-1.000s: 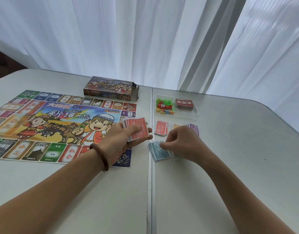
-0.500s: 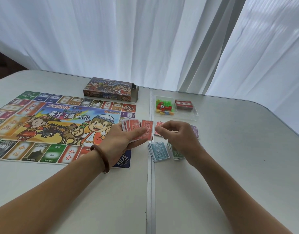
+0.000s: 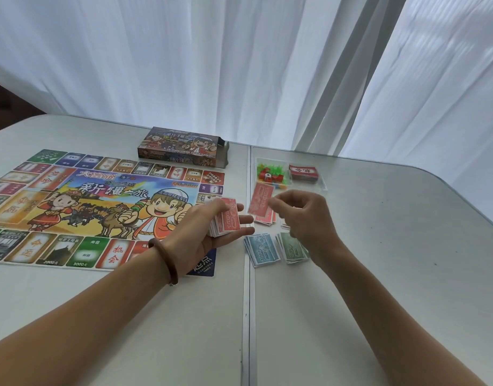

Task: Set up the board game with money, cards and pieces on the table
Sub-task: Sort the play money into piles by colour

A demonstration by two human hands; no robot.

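Left hand (image 3: 200, 232) over near right corner of board (image 3: 100, 207), fingers (image 3: 246, 219) curled round stack of red 1000 notes (image 3: 225, 218). Right hand (image 3: 303, 218) pinches single red note (image 3: 260, 200), held tilted over red pile (image 3: 264, 220) on worktop (image 3: 379, 274). Blue 100 pile (image 3: 262, 250) and green 500 pile (image 3: 292, 249) side by side, nearer. Pieces (image 3: 267, 174) and card deck (image 3: 302, 172) in clear tray (image 3: 320, 183). Box (image 3: 184, 146) behind board.

Both bare forearms reach forward, wrists close together. The left hand (image 3: 203, 235) lies palm up and grips a stack of red notes (image 3: 228, 220), thumb on top. The right hand (image 3: 305, 215), knuckles up, pinches a single red note (image 3: 260, 201) at its fingertips.
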